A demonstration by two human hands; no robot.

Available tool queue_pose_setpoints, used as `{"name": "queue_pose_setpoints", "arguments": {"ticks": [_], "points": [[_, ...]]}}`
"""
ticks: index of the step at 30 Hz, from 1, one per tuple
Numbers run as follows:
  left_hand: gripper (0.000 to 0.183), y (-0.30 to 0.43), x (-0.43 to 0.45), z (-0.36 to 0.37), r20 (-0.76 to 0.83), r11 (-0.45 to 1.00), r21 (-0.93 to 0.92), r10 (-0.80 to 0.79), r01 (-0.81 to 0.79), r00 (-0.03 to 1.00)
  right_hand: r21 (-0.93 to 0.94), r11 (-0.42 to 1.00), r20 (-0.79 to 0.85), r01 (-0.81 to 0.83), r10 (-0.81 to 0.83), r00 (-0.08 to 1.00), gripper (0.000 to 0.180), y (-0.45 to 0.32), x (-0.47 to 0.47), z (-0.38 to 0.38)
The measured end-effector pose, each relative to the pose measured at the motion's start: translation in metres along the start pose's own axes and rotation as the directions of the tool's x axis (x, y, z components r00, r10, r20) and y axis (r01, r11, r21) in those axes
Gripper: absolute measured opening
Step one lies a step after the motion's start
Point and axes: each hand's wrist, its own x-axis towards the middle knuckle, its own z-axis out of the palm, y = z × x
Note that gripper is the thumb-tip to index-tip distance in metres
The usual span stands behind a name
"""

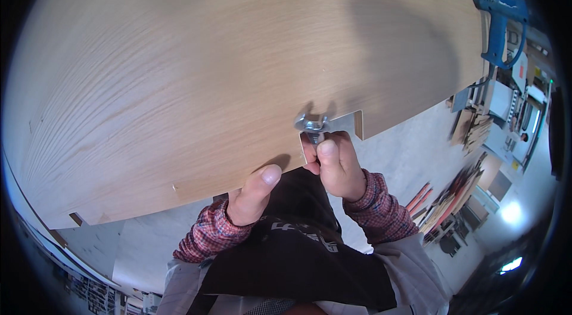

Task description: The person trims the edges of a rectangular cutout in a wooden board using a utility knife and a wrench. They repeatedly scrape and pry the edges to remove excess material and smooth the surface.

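A large wood-veneered panel (214, 64) spreads before me, with a rectangular notch in its near edge. My right hand (337, 163) is at this notch, its thumb and fingers closed around a shiny metal tool (313, 125) with an open-jawed head like a wrench's. The tool's head lies over the panel edge; its lower part is hidden in my fingers. To the left, my left hand (252, 196) grips the panel's near edge, thumb on top and fingers hidden underneath. A blue tool with a loop handle (502, 15), possibly a hot-air gun, is at the panel's far right end.
A small notch (76, 219) cuts the panel's edge at the far left. Stacked boards (476, 131) and long strips (456, 198) stand on the right beyond the panel. Shelving (100, 295) is at the lower left. A person (523, 137) is far off at the right.
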Motion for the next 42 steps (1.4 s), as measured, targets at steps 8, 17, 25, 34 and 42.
{"name": "queue_pose_setpoints", "arguments": {"ticks": [8,17,25,34,42], "points": [[0.065,-0.016,0.005,-0.013,0.047,0.993,0.075,0.084,-0.087,0.995,-0.131,0.985,0.110,-0.113,0.127,0.986,0.031,-0.047,0.008,-0.014],[0.102,0.001,0.028,0.016,0.173,0.988,-0.106,0.129,-0.112,0.976,-0.321,0.933,0.286,0.162,-0.067,0.956,0.027,-0.020,-0.017,-0.021],[0.091,-0.016,0.011,0.004,-0.037,0.992,-0.074,0.098,-0.101,0.994,0.023,1.000,0.027,-0.017,0.016,1.000,0.059,-0.015,-0.010,-0.007],[0.078,-0.010,0.018,0.011,0.020,0.991,-0.111,0.082,-0.079,0.996,-0.452,0.842,-0.025,0.294,-0.341,0.940,0.036,-0.010,0.004,-0.002],[0.077,-0.005,0.010,0.011,-0.005,0.991,-0.132,0.018,-0.019,1.000,-0.222,0.975,-0.240,0.027,-0.082,0.967,0.042,-0.029,0.004,0.018]]}}
